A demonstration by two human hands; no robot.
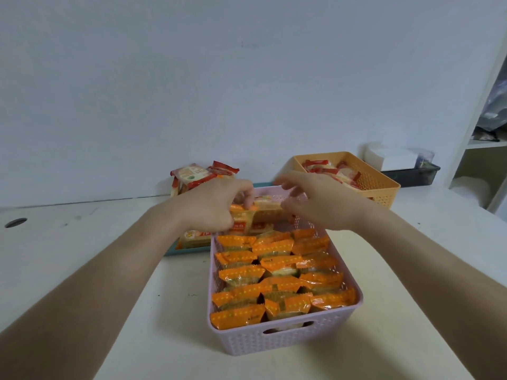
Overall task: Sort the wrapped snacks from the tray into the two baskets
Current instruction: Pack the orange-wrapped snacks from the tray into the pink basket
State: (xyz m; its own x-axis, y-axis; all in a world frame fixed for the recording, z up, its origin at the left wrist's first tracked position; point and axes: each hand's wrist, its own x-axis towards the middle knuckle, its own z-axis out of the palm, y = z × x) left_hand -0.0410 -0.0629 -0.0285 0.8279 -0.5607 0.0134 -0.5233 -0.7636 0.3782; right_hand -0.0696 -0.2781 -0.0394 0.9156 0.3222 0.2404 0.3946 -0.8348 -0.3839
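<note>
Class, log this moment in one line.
left hand: grips orange pack | right hand: beside it, grip unclear | pink basket: nearly full

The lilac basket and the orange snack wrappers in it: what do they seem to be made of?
The lilac basket looks like moulded plastic with a matte finish: its walls carry a regular woven-look pattern of small holes and a cut-out handle. The orange snack wrappers look like thin, glossy plastic film: they reflect light and crinkle at the ends.
</note>
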